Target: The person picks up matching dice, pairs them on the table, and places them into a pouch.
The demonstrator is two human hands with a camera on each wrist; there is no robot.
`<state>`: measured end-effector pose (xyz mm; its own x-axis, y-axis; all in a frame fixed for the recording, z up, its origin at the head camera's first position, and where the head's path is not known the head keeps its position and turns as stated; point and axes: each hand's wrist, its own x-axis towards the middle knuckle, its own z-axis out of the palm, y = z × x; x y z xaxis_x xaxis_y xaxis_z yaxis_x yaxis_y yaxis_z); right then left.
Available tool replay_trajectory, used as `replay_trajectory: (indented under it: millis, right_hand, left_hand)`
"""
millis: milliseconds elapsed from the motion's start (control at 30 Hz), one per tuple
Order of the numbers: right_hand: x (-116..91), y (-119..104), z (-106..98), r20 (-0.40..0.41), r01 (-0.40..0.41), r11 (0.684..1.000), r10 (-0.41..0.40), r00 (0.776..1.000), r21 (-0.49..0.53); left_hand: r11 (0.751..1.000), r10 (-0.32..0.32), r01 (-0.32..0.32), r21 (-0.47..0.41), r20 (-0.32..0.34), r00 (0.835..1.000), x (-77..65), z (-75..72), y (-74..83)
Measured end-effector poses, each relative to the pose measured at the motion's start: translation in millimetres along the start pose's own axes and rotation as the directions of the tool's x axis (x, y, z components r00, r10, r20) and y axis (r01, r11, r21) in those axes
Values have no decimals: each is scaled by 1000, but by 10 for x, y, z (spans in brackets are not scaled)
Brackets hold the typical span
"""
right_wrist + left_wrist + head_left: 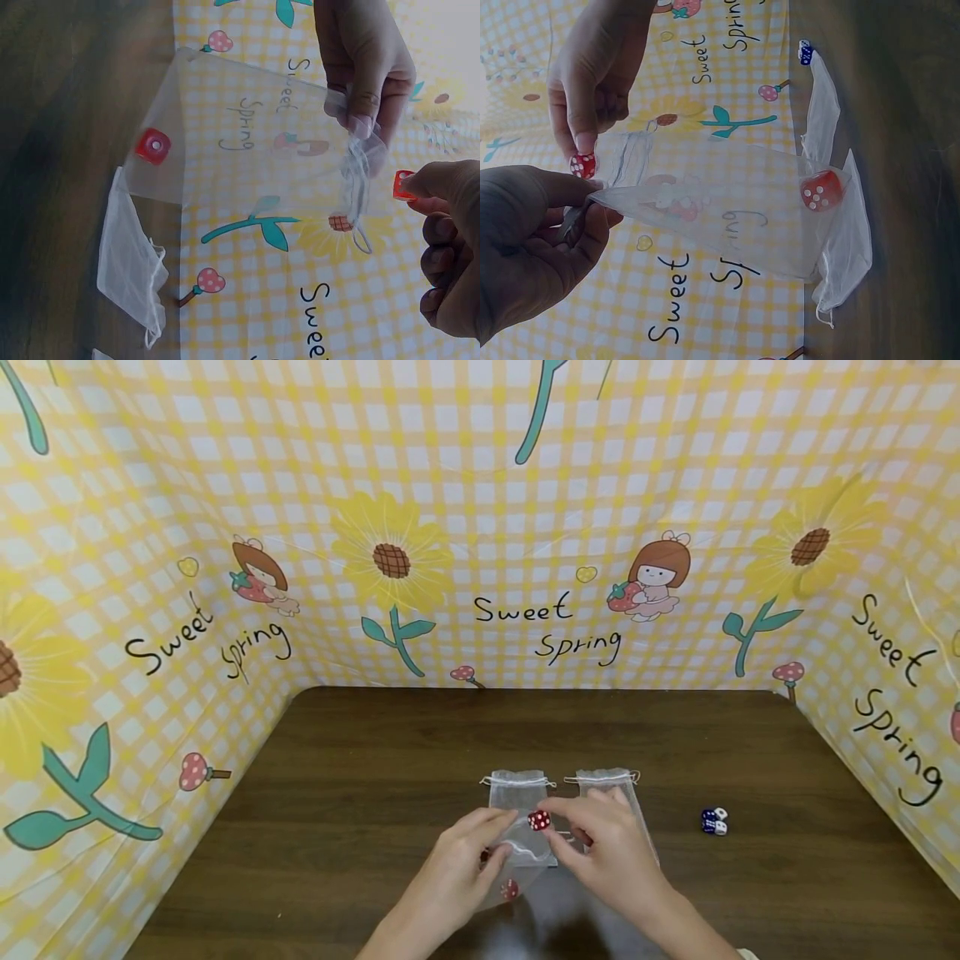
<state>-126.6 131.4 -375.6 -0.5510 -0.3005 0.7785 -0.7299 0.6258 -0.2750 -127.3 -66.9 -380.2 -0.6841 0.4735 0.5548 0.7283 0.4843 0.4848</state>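
My left hand (461,860) pinches the open mouth of a sheer white drawstring bag (727,217), which hangs down from the fingers. Inside, near the bottom of the bag, lies one red die (822,190) with white dots, seen through the mesh. Between thumb and forefinger my right hand (603,835) holds a second red die (538,820), close beside the bag's mouth. The right wrist view shows this held red die (404,185) level with the gathered drawstring end.
Two more sheer bags lie flat on the dark wooden table (375,735): one bag (517,785) behind the hands, another bag (611,777) partly under the right hand. To the right sit blue dice (708,821) and white dice (721,827) in a cluster. Checked cloth walls (517,527) surround the table.
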Motion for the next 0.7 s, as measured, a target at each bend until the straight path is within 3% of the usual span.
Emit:
replay_trajectory:
  millis: [267, 500, 700]
  right_hand:
    - [-7, -20, 69, 9, 44, 999, -44, 999, -10]
    - [-12, -45, 63, 36, -5, 999, 6, 999, -33]
    - [-12, -36, 5, 13, -26, 999, 26, 1000, -31]
  left_hand:
    - [1000, 7, -7, 4, 1, 1000, 11, 3, 4]
    - [1000, 4, -4, -16, 17, 1000, 9, 1, 12]
    - [1000, 12, -12, -9, 13, 1000, 7, 12, 2]
